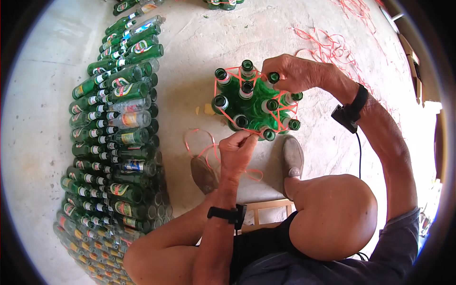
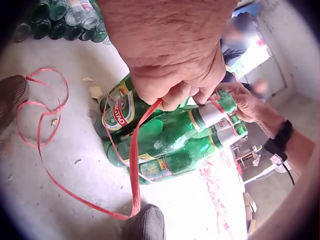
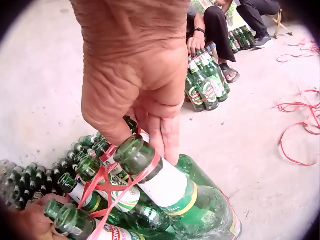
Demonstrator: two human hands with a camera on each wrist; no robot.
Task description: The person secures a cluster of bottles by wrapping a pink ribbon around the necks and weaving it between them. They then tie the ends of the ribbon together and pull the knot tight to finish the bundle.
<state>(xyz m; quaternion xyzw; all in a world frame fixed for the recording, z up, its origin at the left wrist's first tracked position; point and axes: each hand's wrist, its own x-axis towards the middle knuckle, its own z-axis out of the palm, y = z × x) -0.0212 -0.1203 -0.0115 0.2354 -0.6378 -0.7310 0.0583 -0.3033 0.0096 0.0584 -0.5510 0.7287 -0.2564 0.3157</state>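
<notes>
Several green bottles (image 1: 246,105) stand upright in a tight cluster on the floor, red plastic strap (image 1: 228,114) wound around and between their necks. At the near side of the cluster, my left hand (image 1: 237,151) pinches the strap beside a bottle neck; in the left wrist view a loose tail of strap (image 2: 134,165) hangs from its curled fingers. My right hand (image 1: 297,73) is at the far right side, thumb and fingers around a bottle neck in the right wrist view, where the fingers (image 3: 162,130) reach down behind the neck. Whether they hold strap is hidden.
Stacked bottles (image 1: 128,118) lie in a long pile on the left. Loose strap (image 1: 332,50) is scattered at the upper right, and more curls near my shoes (image 1: 293,156). Another person sits beside a bundle of bottles (image 3: 206,85) in the right wrist view.
</notes>
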